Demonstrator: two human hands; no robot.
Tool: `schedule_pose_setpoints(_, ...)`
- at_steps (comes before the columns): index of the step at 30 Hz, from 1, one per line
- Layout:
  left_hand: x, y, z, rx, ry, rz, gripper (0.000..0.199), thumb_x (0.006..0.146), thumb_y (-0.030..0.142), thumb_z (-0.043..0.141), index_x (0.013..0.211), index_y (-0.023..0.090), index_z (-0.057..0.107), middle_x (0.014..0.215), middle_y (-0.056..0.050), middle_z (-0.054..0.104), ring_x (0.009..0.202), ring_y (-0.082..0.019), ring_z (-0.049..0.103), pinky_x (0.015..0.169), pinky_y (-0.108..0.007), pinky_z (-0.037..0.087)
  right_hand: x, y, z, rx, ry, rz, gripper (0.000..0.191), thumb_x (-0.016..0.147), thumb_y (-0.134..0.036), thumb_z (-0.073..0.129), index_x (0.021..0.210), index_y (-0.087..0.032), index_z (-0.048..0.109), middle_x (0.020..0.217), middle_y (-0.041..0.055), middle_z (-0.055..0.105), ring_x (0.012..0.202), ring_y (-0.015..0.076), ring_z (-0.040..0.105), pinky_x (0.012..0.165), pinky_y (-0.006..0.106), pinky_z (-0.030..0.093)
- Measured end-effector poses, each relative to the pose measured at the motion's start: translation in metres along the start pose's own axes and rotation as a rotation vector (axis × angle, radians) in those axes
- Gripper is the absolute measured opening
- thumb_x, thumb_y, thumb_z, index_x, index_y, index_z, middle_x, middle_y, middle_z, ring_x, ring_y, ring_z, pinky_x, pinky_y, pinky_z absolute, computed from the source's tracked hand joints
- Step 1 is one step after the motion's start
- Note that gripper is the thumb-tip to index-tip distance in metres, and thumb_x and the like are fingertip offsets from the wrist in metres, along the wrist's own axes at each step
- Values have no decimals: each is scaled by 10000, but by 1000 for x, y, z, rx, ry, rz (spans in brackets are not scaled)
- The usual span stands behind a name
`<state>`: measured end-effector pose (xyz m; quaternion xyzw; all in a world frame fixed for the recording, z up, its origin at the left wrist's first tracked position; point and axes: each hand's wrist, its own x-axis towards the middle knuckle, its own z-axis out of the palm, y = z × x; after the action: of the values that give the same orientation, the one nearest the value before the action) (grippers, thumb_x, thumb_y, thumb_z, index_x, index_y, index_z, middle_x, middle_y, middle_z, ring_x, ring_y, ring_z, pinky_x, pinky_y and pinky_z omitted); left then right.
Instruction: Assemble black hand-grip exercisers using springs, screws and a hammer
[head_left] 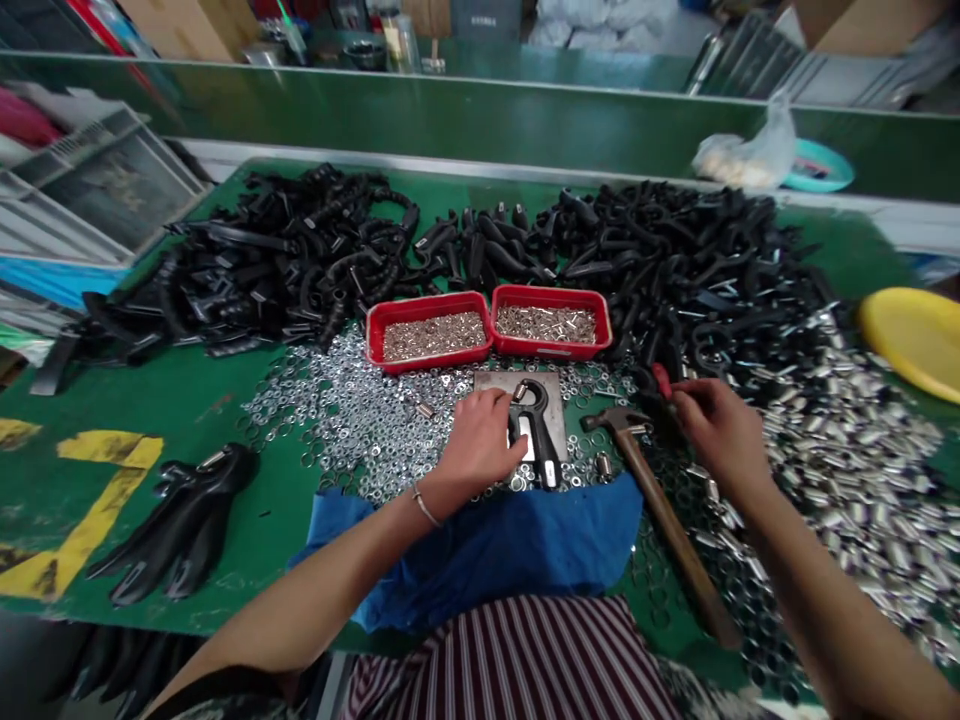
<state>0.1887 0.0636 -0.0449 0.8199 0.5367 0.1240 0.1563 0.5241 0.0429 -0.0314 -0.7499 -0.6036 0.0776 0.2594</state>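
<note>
My left hand [484, 437] is closed around the left side of a black hooked handle part [545, 440], which lies on a square metal plate [556, 400]. A small silver cylinder sits near the hook. Over to the right, my right hand [712, 425] pinches a small red object [661, 381] beside the black parts. Between the hands lies a hammer [664, 510], its head towards the plate. Behind the plate stand two red trays, the left one [429, 360] with tiny metal pieces and the right one [553, 349] with small pins.
Heaps of black parts [300, 250] line the back. Loose washers [360, 410] spread left of the plate, silver cylinders [855, 480] at right. A blue cloth [480, 550] lies in front. Assembled black pieces [187, 520] rest at left; a yellow bowl [919, 335] stands far right.
</note>
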Motion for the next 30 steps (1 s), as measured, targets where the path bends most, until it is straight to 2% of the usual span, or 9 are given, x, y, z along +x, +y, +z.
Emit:
schedule_pose_setpoints(3, 5, -2, -2, 30, -4, -40, 497, 861, 338, 614, 1305, 123, 559, 1286, -159, 580, 1200, -340, 510, 1064, -487, 379, 10, 35, -19, -97, 56, 101, 298, 892, -398, 542, 1023, -180, 698, 867, 104, 720, 769, 251, 643, 768, 396, 495)
schedule_pose_setpoints(6, 6, -12, 1, 3, -5, -4, 499, 890, 396, 615, 1313, 137, 555, 1303, -160, 567, 1206, -343, 500, 1057, -496, 382, 13, 49, -22, -167, -52, 77, 288, 883, -387, 526, 982, -179, 699, 921, 123, 728, 796, 253, 648, 765, 387, 489)
schedule_pose_setpoints(10, 2, -25, 3, -89, -15, 43, 546, 921, 473, 615, 1368, 171, 528, 1363, -153, 540, 1260, -339, 471, 1074, -513, 377, 25, 30, -2, -284, -244, 63, 337, 921, -470, 511, 953, -184, 687, 929, 144, 720, 820, 286, 662, 720, 390, 469)
schedule_pose_setpoints(14, -3, -31, 6, -177, 4, 14, 585, 910, 507, 641, 1392, 197, 518, 1415, -136, 515, 1301, -321, 452, 1097, -510, 358, 44, 14, 1, -280, -461, 125, 310, 932, -491, 564, 802, -220, 639, 681, 105, 670, 678, 288, 654, 654, 391, 429)
schedule_pose_setpoints(18, -3, -34, 11, -192, 13, -38, 605, 903, 511, 655, 1400, 197, 513, 1452, -129, 492, 1329, -316, 430, 1104, -501, 332, 46, 6, -18, 1, -341, 186, 198, 907, -433, 655, 815, -278, 574, 655, 71, 686, 637, 291, 672, 664, 414, 442)
schedule_pose_setpoints(21, -1, -35, 11, -190, -19, -27, 590, 910, 518, 643, 1394, 204, 521, 1443, -112, 509, 1318, -308, 439, 1085, -482, 336, 31, -21, -19, 508, -305, 166, 171, 904, -458, 668, 860, -305, 607, 936, 83, 745, 911, 308, 701, 773, 430, 504)
schedule_pose_setpoints(23, 1, -36, 10, -195, -24, -9, 589, 912, 534, 633, 1393, 211, 524, 1434, -104, 521, 1309, -306, 446, 1071, -474, 344, 21, -50, -8, 830, -345, 193, 170, 885, -465, 686, 903, -304, 635, 1069, 75, 728, 987, 276, 684, 809, 412, 539)
schedule_pose_setpoints(25, 2, -37, 9, -206, -19, 0, 590, 912, 542, 627, 1390, 211, 527, 1428, -103, 529, 1305, -307, 452, 1066, -470, 349, 14, -81, 12, 1006, -397, 229, 206, 863, -468, 699, 947, -289, 642, 1055, 62, 716, 878, 230, 687, 760, 397, 574)
schedule_pose_setpoints(30, 2, -38, 9, -233, 3, 2, 569, 907, 555, 626, 1365, 227, 553, 1398, -98, 555, 1277, -309, 475, 1047, -475, 364, 8, -132, 65, 1133, -533, 112, 261, 840, -446, 743, 918, -250, 589, 940, 34, 706, 775, 212, 708, 731, 414, 627)
